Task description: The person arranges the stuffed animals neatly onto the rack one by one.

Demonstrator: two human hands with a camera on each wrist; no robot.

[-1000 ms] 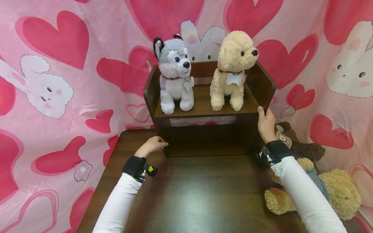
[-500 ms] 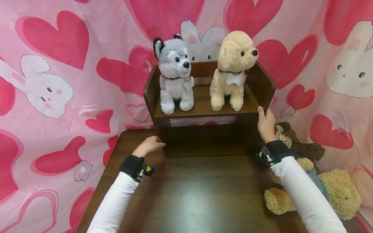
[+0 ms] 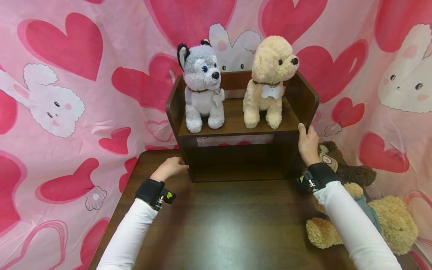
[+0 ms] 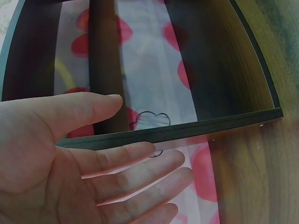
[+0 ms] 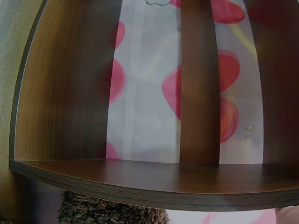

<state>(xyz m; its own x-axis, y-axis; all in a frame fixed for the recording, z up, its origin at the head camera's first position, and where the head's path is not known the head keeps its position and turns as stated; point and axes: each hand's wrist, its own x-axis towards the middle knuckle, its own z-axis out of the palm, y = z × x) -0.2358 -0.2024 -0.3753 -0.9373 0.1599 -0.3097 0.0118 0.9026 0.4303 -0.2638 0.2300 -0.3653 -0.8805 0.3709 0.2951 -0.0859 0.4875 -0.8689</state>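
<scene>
Over the tabletop, the left hand, fingers loose, has eased off the shelf standing there; the right hand, gripping its side, alone seems to steady it. Grey dog and cream dog sit atop.

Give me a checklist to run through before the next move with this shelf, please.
1. Grey plush dog upright on the shelf unit: ok.
2. Cream plush dog upright there: ok.
3. Shelf unit standing on the table: ok.
4. Left hand gripping the unit: not ok; its fingers are open.
5. Right hand gripping the unit: cannot tell; most fingers are hidden.
6. Brown plush toy clear of the unit: cannot tell; right hand partly blocks it.
</scene>
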